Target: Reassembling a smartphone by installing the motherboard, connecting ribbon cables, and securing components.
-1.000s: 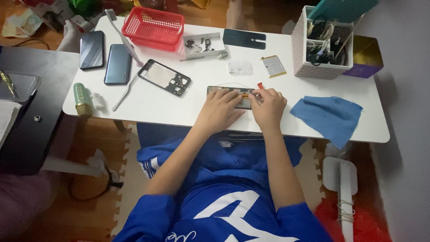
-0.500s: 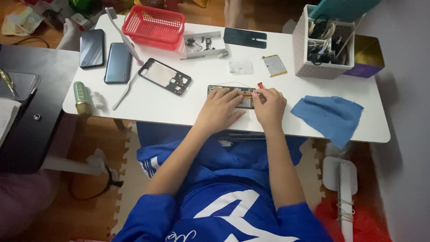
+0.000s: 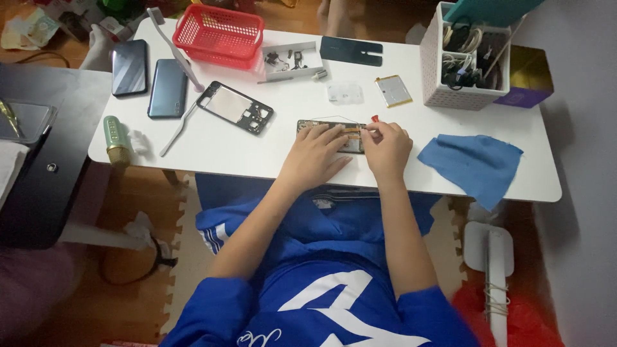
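Observation:
An opened phone body (image 3: pixel 307 124) lies near the front edge of the white table (image 3: pixel 270 154), mostly covered by my hands. My left hand (image 3: pixel 317 154) lies flat on it, fingers spread, pressing it down. My right hand (image 3: pixel 385 145) is closed around a small tool with a red tip (image 3: pixel 374 119), held over the right end of the phone. The tool's working end is hidden by my fingers.
A black phone frame (image 3: pixel 235 106) lies to the left, with two phones (image 3: pixel 149 78) and a white stick beyond it. A red basket (image 3: pixel 220 34), a small parts tray (image 3: pixel 289 59), a dark back cover (image 3: pixel 351 51), a battery (image 3: pixel 393 90), a white organiser box (image 3: pixel 464 61) and a blue cloth (image 3: pixel 472 164) surround the work.
My hands stay on the phone body; the right hand has shifted only slightly with the red-tipped tool.

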